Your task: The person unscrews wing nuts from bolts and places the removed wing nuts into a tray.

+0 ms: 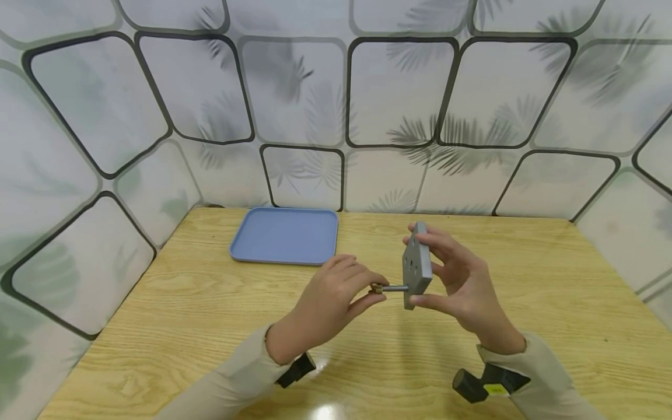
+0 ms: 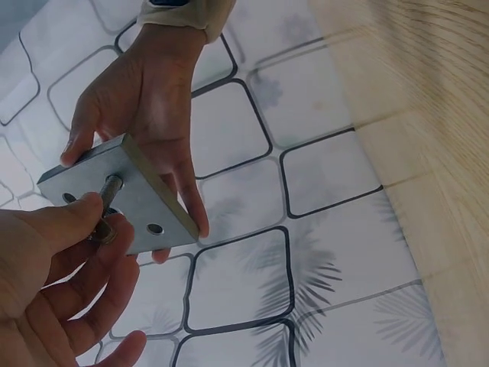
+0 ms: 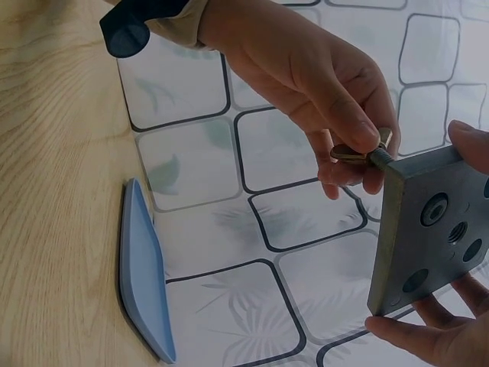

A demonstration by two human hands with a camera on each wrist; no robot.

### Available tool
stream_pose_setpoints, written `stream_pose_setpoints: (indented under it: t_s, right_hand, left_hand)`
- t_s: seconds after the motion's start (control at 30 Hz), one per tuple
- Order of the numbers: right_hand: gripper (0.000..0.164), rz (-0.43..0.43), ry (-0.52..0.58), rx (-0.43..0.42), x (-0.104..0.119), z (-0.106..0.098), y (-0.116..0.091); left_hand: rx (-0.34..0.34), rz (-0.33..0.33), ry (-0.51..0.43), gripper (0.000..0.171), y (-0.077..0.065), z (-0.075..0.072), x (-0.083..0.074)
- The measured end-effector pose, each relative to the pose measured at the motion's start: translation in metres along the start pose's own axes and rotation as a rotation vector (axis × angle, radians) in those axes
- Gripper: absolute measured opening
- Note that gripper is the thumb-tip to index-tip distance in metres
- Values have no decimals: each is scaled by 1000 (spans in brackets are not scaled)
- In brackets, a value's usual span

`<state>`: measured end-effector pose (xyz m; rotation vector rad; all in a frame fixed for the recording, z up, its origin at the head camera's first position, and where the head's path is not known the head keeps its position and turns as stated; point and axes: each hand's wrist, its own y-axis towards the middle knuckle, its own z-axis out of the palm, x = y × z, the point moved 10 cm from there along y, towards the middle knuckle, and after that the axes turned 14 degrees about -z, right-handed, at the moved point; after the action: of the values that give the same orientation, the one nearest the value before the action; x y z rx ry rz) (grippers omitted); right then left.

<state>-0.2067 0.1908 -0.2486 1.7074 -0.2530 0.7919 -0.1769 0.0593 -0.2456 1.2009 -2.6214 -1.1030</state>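
My right hand (image 1: 464,280) holds a thick grey metal plate (image 1: 417,265) upright by its edges, thumb below and fingers above. A threaded bolt (image 1: 395,288) sticks out of the plate's left face. At the bolt's outer end sits a brass wing nut (image 3: 348,154), which my left hand (image 1: 333,294) pinches between thumb and fingers. Several round holes show in the plate, and in the right wrist view the bolt's socket head (image 3: 435,209) sits sunk in one of them. Both hands are raised above the table.
A blue tray (image 1: 286,236) lies at the table's back left, beyond my left hand. The wood-grain table (image 1: 210,326) meets a patterned curtain-like wall (image 1: 299,93) at the back and sides.
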Motion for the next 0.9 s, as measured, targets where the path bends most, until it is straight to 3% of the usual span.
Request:
stream_pose_setpoints:
  t_s: [0.23, 0.47, 0.73, 0.9]
  right_hand:
    - [73, 2, -1, -1, 0, 0, 0]
    - [75, 29, -3, -7, -2, 0, -1]
    - [74, 27, -5, -5, -3, 0, -1]
    - [74, 31, -8, -3, -3, 1, -1]
  left_hand:
    - [2, -3, -32, 21, 1, -1, -1]
    - [19, 28, 21, 46, 0, 2, -5]
    - [3, 6, 11, 27, -1, 3, -3]
    - [-37, 4, 62, 21, -2, 0, -3]
